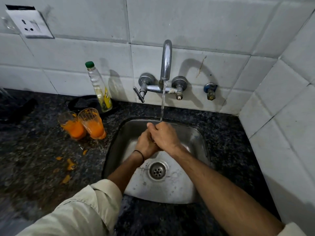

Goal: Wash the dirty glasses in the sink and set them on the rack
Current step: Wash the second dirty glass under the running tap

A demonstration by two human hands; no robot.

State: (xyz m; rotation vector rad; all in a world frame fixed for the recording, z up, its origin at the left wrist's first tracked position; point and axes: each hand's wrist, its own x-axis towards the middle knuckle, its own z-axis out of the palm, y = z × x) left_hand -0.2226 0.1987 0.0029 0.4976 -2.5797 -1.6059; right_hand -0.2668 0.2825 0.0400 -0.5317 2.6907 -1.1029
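Note:
Two dirty glasses stand side by side on the dark granite counter, left of the steel sink [202, 140]. The left glass [72, 126] and the right glass [93, 124] each hold orange liquid with orange smears up the walls. Over the sink, my left hand [144, 146] and my right hand [164, 136] are pressed together, the right lying over the left, fingers closed. Water [162, 106] runs from the tap [166, 58] onto them. I see nothing held between my hands. No rack is in view.
A clear bottle with a green cap [99, 87] stands behind the glasses, in front of a black round pan [81, 103]. Orange scraps [69, 165] and wet patches lie on the counter left of the sink. Tiled walls close off the back and right. A wall socket [29, 24] is at upper left.

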